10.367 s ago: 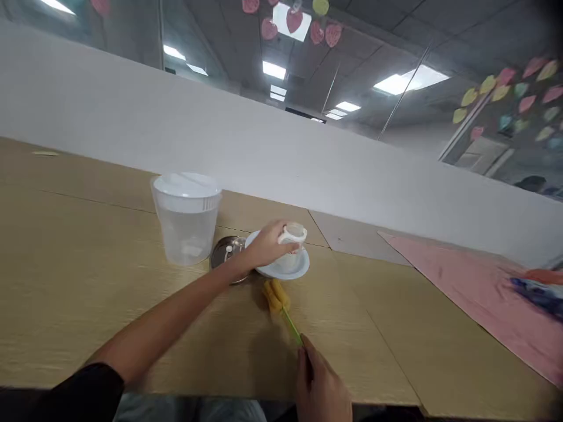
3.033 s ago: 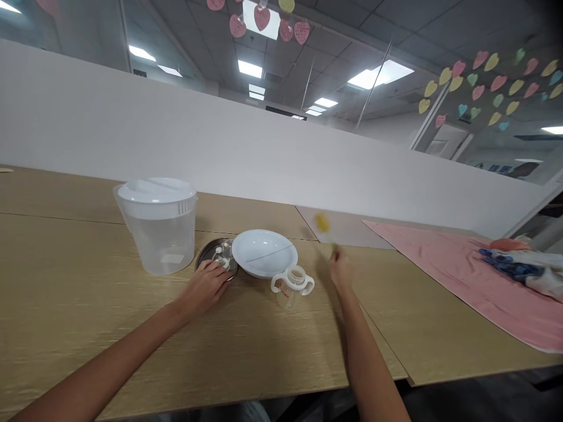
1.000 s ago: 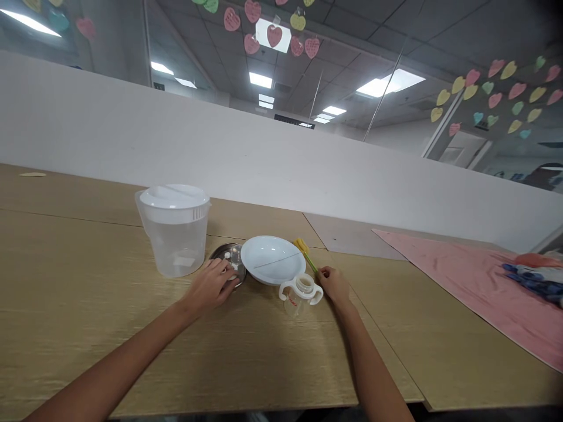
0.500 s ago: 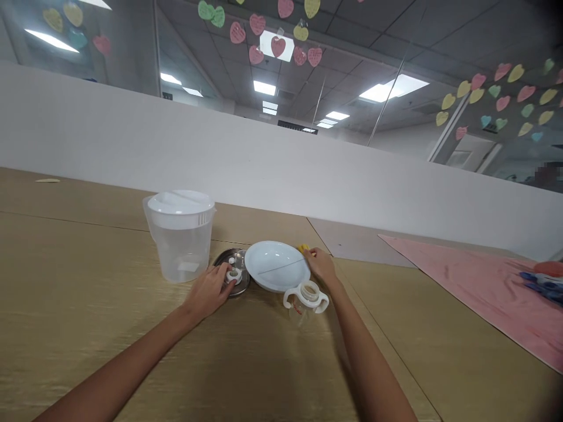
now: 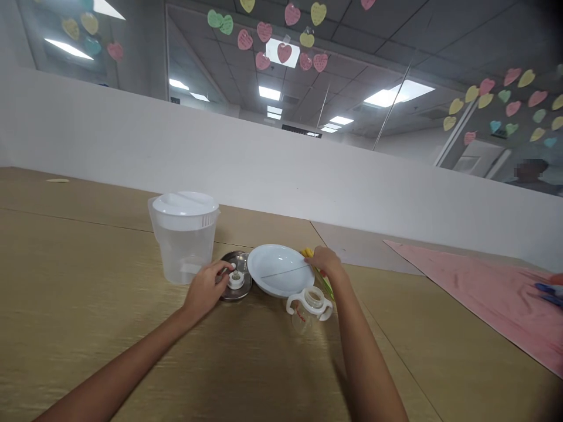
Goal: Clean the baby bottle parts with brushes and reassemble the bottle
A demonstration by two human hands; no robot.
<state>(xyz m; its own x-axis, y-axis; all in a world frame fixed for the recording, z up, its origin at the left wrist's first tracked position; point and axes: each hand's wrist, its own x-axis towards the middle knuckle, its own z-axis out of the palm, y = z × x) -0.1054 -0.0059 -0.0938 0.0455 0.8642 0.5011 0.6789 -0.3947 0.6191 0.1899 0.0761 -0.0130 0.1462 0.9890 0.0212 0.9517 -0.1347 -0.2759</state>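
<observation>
A round metal tray (image 5: 229,295) holds a white ring-shaped part (image 5: 236,281) and other small pieces. At its left edge is my left hand (image 5: 206,288), thumb and forefinger apart near the ring and a small white piece. Beside the tray sits a white bowl (image 5: 275,264), with a thin rod (image 5: 285,271) across it. My right hand (image 5: 326,261) pinches the rod's right end. A yellow-green item (image 5: 307,252) passes under that hand; whether it is held is unclear. In front of the bowl stands a clear bottle (image 5: 303,319) with a white two-handled collar (image 5: 314,296), its mouth uncovered.
Left of the tray stands a translucent lidded pitcher (image 5: 185,246). A pink cloth (image 5: 466,281) covers the right of the table, with a blue item (image 5: 549,293) at its far edge. Behind rises a white wall (image 5: 264,170) below glass. A person (image 5: 531,173) shows at the upper right.
My left fingers have come off the white ring and spread apart. My right hand has shifted slightly right, showing more of the yellow-green item. The view has moved slightly.
</observation>
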